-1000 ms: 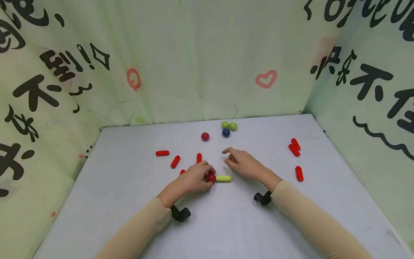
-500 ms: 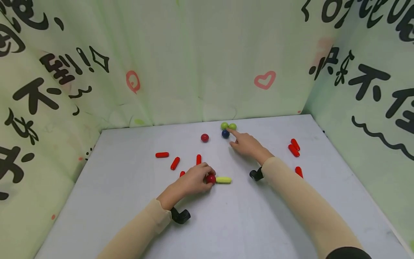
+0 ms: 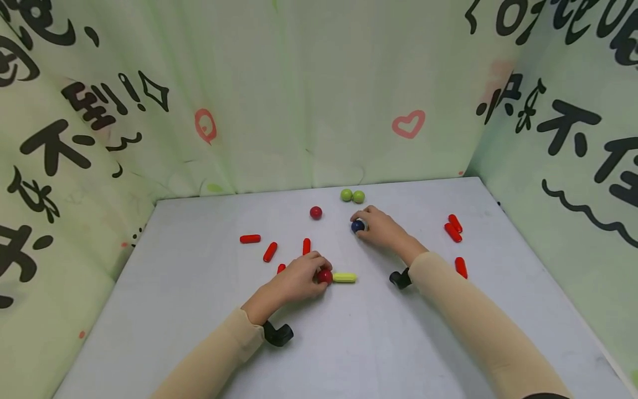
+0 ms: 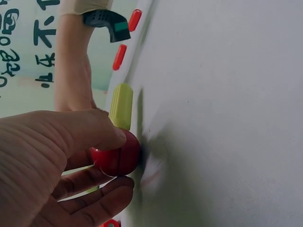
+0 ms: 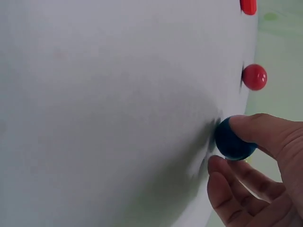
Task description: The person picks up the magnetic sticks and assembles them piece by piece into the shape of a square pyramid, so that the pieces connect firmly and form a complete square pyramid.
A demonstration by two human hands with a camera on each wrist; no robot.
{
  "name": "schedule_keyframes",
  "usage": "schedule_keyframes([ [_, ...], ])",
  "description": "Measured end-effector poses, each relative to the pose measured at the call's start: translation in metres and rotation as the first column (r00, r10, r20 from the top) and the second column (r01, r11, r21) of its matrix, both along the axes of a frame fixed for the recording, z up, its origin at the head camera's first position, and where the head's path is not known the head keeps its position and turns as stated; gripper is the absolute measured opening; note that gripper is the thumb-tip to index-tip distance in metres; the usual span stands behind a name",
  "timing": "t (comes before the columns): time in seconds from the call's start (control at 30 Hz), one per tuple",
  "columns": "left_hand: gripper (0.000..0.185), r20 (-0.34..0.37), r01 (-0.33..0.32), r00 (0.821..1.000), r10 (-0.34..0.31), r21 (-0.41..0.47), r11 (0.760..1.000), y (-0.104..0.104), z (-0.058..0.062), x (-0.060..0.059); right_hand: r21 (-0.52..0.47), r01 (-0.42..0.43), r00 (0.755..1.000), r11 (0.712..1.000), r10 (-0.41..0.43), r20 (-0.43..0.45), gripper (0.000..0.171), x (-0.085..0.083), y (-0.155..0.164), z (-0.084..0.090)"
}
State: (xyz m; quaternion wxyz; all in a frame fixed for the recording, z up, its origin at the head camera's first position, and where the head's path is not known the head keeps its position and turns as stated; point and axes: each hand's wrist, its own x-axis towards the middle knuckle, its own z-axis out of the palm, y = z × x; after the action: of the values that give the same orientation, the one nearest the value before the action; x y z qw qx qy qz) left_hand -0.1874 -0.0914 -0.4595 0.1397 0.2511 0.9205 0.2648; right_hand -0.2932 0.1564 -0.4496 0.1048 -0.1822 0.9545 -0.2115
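My left hand (image 3: 297, 275) grips a red ball (image 3: 325, 276) between thumb and fingers, low at the table. Touching that ball on its right is a yellow-green ribbed stick (image 3: 345, 277), which lies flat. In the left wrist view the thumb presses on the red ball (image 4: 117, 153), beside the stick's end (image 4: 121, 106). Farther back, my right hand (image 3: 382, 228) holds a dark blue ball (image 3: 358, 226). The right wrist view has thumb and fingers around the blue ball (image 5: 234, 139), close to the tabletop.
Two green balls (image 3: 352, 196) and a second red ball (image 3: 316, 213) sit at the back. Several red capsule-shaped sticks (image 3: 270, 252) lie on the left, partly behind my left hand; more red sticks (image 3: 453, 232) lie on the right. A printed curtain (image 3: 309, 100) surrounds the white table (image 3: 189, 310).
My right hand reached to the back, took the blue ball from beside the green balls and drew it toward me. The left hand has stayed on the red ball.
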Motion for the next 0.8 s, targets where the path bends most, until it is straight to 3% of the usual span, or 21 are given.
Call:
schedule_keyframes([
  [0.2,0.033,0.006,-0.013,1.000,0.012,0.013,1.000,-0.001,0.001,0.002,-0.003,-0.050,0.999,0.999,0.050,0.005,0.034,0.022,0.008,-0.002],
  [0.8,0.033,0.009,-0.028,1.000,0.028,0.028,0.999,-0.001,-0.002,0.002,-0.105,-0.128,0.991,0.986,0.132,0.028,0.028,0.082,0.013,-0.004],
])
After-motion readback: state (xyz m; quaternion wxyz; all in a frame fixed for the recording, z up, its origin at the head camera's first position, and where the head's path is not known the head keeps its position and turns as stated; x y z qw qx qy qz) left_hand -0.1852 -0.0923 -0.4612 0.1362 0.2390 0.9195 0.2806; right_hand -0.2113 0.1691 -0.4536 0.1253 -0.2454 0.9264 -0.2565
